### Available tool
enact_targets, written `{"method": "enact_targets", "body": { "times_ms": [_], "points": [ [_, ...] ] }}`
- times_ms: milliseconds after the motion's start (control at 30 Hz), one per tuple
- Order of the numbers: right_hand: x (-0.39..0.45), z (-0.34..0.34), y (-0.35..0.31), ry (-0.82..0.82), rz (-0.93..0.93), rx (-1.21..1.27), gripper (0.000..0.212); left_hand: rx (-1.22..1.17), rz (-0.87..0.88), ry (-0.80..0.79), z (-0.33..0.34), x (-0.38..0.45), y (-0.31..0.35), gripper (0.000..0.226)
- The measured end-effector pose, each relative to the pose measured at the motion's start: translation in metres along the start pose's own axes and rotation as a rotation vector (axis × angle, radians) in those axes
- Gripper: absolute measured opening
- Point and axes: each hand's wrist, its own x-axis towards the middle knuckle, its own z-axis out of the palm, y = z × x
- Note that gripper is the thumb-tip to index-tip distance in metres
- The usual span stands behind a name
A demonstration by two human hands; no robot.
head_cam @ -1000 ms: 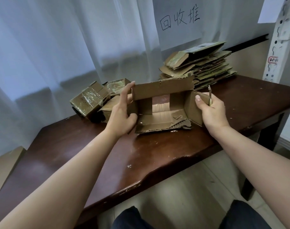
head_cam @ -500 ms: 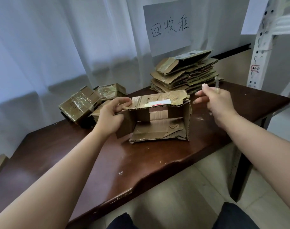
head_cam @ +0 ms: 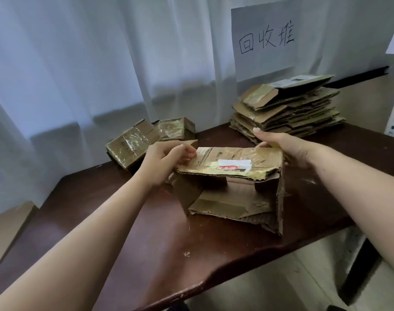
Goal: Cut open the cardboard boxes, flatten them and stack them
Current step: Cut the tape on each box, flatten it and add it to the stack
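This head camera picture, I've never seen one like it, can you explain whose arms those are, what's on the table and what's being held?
The camera sits on a person's head, looking down, so the two bare arms are the wearer's own; no machine is involved. The left hand and right hand hold a cut-open cardboard box by its taped top flap, above a dark wooden table. Behind the left hand sit taped boxes, not yet opened. Back right lies a stack of flattened boxes, under a handwritten paper sign on the curtain.
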Motion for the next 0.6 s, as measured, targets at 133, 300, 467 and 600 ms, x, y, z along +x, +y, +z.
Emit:
{"method": "enact_targets", "body": {
  "times_ms": [133, 300, 467, 600],
  "points": [
    [0.01, -0.006, 0.004, -0.023, 0.009, 0.061, 0.084, 0.227, 0.095, 0.069, 0.006, 0.024, 0.006, 0.024],
    [0.021, -0.016, 0.015, -0.109, 0.105, 0.146, 0.095, 0.512, 0.153, -0.004, 0.015, 0.056, 0.015, 0.033],
    [0.012, -0.012, 0.005, -0.366, 0.137, 0.168, 0.072, 0.391, 0.073, -0.232, 0.027, 0.08, 0.014, 0.038],
    [0.005, -0.011, -0.003, -0.474, 0.143, 0.204, 0.049, 0.067, -0.169, -0.547, 0.031, 0.093, 0.012, 0.046]
  ]
}}
